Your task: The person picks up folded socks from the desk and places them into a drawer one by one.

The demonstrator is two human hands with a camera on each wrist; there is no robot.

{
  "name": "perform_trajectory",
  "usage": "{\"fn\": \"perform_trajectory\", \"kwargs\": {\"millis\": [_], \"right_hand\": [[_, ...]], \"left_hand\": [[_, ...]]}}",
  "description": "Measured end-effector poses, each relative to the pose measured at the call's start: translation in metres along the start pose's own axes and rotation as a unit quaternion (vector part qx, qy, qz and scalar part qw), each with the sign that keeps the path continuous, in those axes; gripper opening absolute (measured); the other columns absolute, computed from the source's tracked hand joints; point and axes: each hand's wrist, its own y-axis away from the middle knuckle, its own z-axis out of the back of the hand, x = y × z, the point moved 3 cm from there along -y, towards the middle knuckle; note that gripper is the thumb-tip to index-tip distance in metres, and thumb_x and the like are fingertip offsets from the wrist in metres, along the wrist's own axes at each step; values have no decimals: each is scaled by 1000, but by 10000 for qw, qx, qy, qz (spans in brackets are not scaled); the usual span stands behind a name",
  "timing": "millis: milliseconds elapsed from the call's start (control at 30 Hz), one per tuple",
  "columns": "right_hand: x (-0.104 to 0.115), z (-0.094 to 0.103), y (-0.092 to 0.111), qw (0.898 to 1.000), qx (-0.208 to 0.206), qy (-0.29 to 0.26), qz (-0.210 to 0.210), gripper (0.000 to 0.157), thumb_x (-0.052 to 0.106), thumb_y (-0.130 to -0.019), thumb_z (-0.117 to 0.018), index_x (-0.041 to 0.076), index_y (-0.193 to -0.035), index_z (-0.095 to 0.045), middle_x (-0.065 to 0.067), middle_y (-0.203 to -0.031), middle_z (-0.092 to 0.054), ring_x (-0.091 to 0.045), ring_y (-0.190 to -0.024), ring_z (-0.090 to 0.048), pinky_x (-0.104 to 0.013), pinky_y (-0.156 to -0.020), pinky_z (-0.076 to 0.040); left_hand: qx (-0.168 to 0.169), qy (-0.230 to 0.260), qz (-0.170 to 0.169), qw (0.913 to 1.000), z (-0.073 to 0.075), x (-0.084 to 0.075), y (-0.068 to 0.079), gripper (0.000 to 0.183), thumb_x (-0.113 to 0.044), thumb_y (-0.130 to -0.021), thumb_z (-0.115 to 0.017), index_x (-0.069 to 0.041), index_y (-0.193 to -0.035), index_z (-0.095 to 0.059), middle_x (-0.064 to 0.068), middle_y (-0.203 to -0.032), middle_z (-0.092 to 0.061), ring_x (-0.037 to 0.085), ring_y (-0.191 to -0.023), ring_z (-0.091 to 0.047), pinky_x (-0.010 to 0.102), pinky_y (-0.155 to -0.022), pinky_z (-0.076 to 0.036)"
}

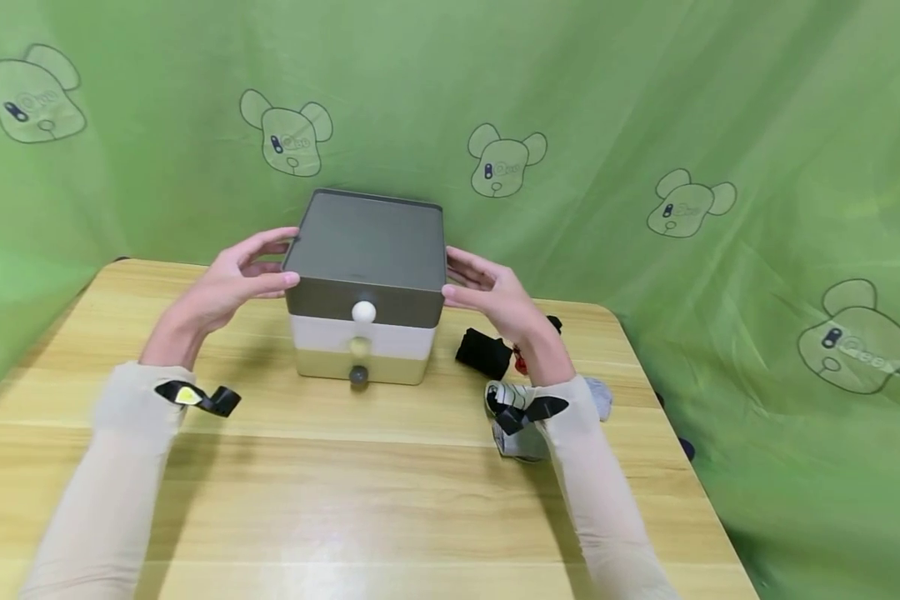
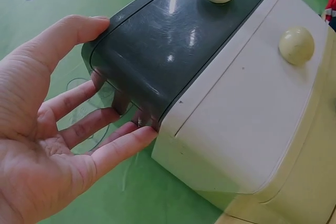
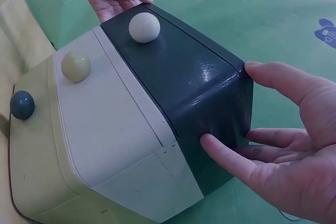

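Observation:
A small drawer box stands on the table in three stacked tiers: a dark grey top drawer with a white knob, a white middle drawer with a cream knob, and a cream bottom drawer with a dark knob. At its left side, my left hand touches the dark tier, thumb by the front corner and spread fingertips on the side wall. My right hand mirrors it on the right, thumb at the front upper corner and fingertips against the side. All three drawers look pushed in.
To the right of the box lie a black rolled cloth piece, a striped pale cloth piece and a grey cloth piece, partly hidden by my right wrist. A green curtain hangs behind the wooden table.

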Motion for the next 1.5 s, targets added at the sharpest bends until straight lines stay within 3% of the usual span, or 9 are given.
{"fn": "perform_trajectory", "kwargs": {"millis": [400, 833, 933, 1233, 1333, 1500], "right_hand": [[1, 18, 15, 10000, -47, -20, -18, 70, -6, -95, -60, 2, -158, -32, -20, -164, -34, -34, -151, -36, -36, -104, -55], [3, 21, 14, 9999, -7, 135, -31, 70, -5, -94, -63, 2, -157, -35, -19, -163, -37, -36, -150, -36, -32, -105, -55], [3, 24, 13, 9998, -52, 174, -104, 69, -3, -94, -63, 5, -158, -35, -17, -163, -37, -33, -150, -37, -31, -109, -51], [1, 33, 10, 9994, -96, 318, -139, 68, 2, -96, -65, 10, -158, -38, -12, -163, -39, -29, -150, -39, -44, -125, -33], [7, 30, 13, 9977, -303, 598, 126, 66, 4, -95, -67, 8, -156, -41, -12, -160, -43, -29, -147, -42, -39, -123, -37], [38, 13, 25, 9856, -880, 702, 1265, 47, 6, -95, -69, 0, -141, -56, -13, -137, -65, -28, -126, -62, -29, -105, -54]], "left_hand": [[34, 34, 32, 10000, -22, -1, -4, 72, -5, -95, -68, -20, -158, -38, 10, -154, -40, 14, -121, -55, 23, -91, -58], [-39, -5, 79, 10000, -25, -2, -2, 72, -7, -94, -69, -21, -158, -38, 10, -158, -38, 23, -131, -50, 22, -91, -58], [-44, -20, 74, 10000, -27, -3, -3, 72, -9, -94, -70, -22, -158, -38, 10, -159, -37, 25, -133, -48, 22, -92, -57], [-35, -44, 60, 10000, -30, -6, -10, 73, -9, -94, -71, -21, -158, -38, 11, -162, -35, 31, -139, -45, 24, -92, -59], [84, -3, 132, 9999, -29, -7, -11, 74, -8, -95, -68, -18, -160, -33, 12, -163, -32, 32, -140, -44, 26, -94, -59], [198, -87, 428, 9989, -24, -16, -20, 75, -16, -100, -64, -16, -163, -22, 14, -165, -27, 30, -138, -46, 34, -101, -57]]}}
